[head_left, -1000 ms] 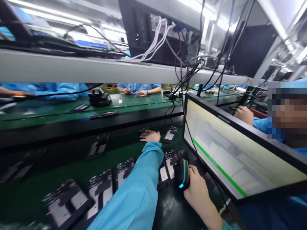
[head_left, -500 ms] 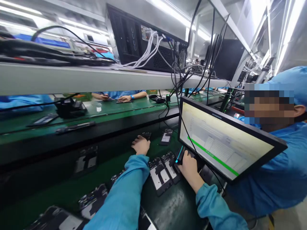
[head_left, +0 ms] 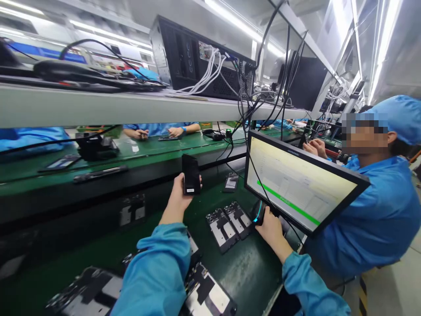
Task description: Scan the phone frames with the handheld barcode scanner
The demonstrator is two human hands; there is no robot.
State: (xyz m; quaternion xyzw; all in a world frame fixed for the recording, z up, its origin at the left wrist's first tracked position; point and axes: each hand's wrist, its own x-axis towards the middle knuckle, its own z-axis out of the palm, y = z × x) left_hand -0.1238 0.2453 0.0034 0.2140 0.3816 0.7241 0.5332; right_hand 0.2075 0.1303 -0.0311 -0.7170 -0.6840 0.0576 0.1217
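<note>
My left hand point(head_left: 179, 195) is closed around a phone point(head_left: 191, 174), held up off the bench with its black face and a small white label toward me. In my right hand point(head_left: 271, 227) is a black handheld barcode scanner point(head_left: 258, 212) with a blue light strip, just in front of the monitor. Between the hands, two opened phone units point(head_left: 222, 229) with bare boards and silver plates lie side by side on the green bench. A further phone unit point(head_left: 230, 181) lies behind them. Nearer me, more opened units point(head_left: 210, 295) lie around my left forearm.
A monitor point(head_left: 296, 184) with a green PASS bar stands at right, a cable hanging across it. Above, a shelf point(head_left: 131, 107) carries a black computer case point(head_left: 177, 57) and cables. A co-worker point(head_left: 371, 206) in blue sits at right; another person's hands point(head_left: 176, 131) are across the bench.
My left hand has lifted the phone from the bench and turned its black face toward me. The scanner in my right hand has shifted slightly right. The co-worker's hands now show behind the monitor.
</note>
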